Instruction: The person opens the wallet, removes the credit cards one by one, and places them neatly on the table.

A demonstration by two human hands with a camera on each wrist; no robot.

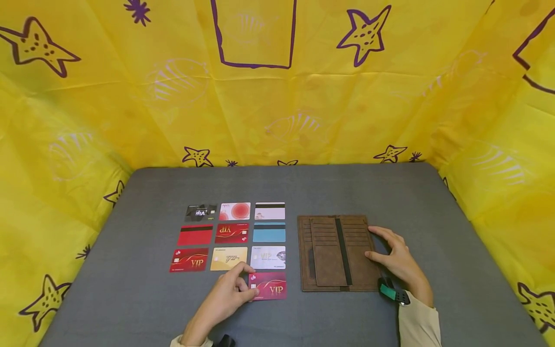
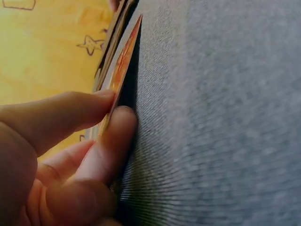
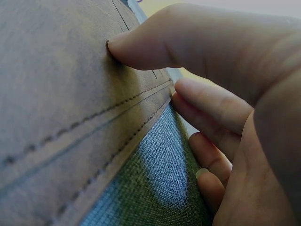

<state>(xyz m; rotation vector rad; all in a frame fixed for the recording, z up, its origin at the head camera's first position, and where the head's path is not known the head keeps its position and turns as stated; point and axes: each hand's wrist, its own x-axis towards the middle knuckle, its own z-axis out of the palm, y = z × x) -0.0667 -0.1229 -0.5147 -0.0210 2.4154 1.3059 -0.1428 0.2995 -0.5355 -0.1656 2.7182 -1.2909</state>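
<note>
In the head view my left hand (image 1: pixel 231 291) pinches the left end of a red VIP card (image 1: pixel 274 287) between thumb and fingers. The left wrist view shows this card (image 2: pixel 126 59) edge-on, tilted, with a dark gap between it and the grey cloth. To the right lies a brown wallet (image 1: pixel 325 262), spread flat with card slots and a dark strap. My right hand (image 1: pixel 401 258) is at its right edge. In the right wrist view the thumb (image 3: pixel 141 47) rests on the stitched wallet (image 3: pixel 56 66), while the other fingers (image 3: pixel 211 103) lie loosely along its edge.
Left of the wallet, cards lie in rows: a black card (image 1: pixel 201 212), a white card with red circles (image 1: pixel 234 211), a blue card (image 1: pixel 269 232), a gold card (image 1: pixel 228 259), a silver VIP card (image 1: pixel 268 258) and several others. A yellow patterned cloth (image 1: pixel 243 111) surrounds the grey table (image 1: pixel 143 231).
</note>
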